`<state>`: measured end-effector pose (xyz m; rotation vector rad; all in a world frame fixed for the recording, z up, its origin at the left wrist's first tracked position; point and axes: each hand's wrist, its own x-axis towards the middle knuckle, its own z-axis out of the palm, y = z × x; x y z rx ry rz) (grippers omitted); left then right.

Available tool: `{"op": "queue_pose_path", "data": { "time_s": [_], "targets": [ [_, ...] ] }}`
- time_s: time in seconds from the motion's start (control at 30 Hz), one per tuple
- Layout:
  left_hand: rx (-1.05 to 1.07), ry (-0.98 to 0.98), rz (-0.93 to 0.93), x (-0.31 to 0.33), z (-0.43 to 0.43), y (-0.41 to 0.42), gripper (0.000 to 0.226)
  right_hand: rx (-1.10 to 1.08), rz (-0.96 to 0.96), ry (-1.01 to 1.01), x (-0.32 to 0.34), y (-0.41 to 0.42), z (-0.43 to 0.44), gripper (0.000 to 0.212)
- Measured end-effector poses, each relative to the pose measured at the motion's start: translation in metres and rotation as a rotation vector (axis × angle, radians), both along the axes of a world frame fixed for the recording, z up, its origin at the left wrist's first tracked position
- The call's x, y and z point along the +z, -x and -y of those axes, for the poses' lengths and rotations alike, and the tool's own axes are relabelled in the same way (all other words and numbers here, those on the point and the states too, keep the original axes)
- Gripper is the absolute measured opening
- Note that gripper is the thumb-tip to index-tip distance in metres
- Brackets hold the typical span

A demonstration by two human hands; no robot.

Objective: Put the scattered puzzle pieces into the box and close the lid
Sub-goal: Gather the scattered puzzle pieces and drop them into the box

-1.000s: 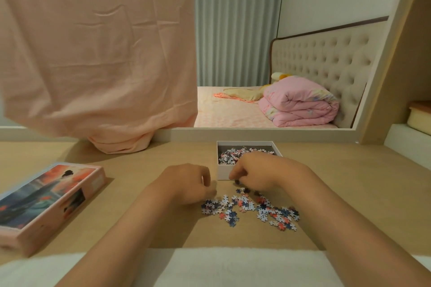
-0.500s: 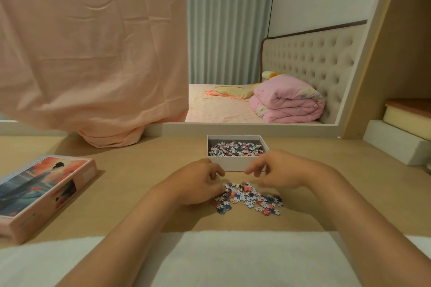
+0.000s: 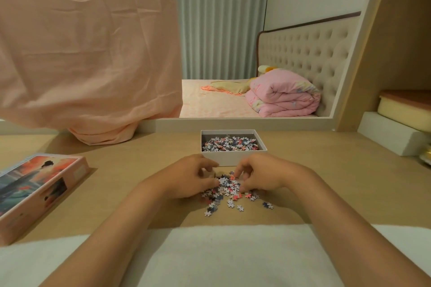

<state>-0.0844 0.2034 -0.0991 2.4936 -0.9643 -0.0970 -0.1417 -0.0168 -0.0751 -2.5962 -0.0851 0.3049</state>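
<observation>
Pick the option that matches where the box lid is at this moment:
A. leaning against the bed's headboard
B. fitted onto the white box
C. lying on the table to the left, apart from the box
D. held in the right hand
C: the lid, printed with a picture, lies flat on the table at far left, while the white box sits open with pieces inside and both hands work the loose puzzle pieces.

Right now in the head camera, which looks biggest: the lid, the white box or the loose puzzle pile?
1. lid, though it's nearer the camera
2. white box and loose pile: too alike to rank
</observation>
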Motion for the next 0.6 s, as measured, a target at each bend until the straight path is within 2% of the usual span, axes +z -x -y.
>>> {"op": "queue_pose_path", "data": {
  "time_s": [0.1, 0.17, 0.23, 0.3, 0.37, 0.5, 0.6],
  "targets": [
    [0.095, -0.161, -0.063, 0.017, -0.023, 0.001, 0.068, -0.03, 0.025, -0.012, 0.006, 0.005, 0.008, 0.036],
    [0.128, -0.3, -0.138, 0.023, -0.03, 0.007, 0.081, -0.069, -0.077, 0.069, 0.013, 0.012, 0.014, 0.044],
    [0.113, -0.342, -0.195, 0.023, -0.027, 0.012, 0.092, -0.114, -0.214, 0.152, 0.018, 0.018, 0.019, 0.047],
    [0.073, -0.329, -0.19, 0.018, -0.018, 0.014, 0.094, -0.13, -0.313, 0.153, 0.018, 0.021, 0.022, 0.046],
    [0.049, -0.294, -0.153, 0.012, -0.01, 0.013, 0.092, -0.13, -0.326, 0.119, 0.014, 0.02, 0.023, 0.041],
    [0.032, -0.153, -0.135, 0.004, -0.003, 0.007, 0.076, -0.112, -0.2, 0.007, 0.007, 0.013, 0.014, 0.026],
    [0.024, -0.087, -0.128, 0.0, -0.001, 0.005, 0.067, -0.095, -0.083, -0.067, 0.0, 0.006, 0.005, 0.025]
  ]
}}
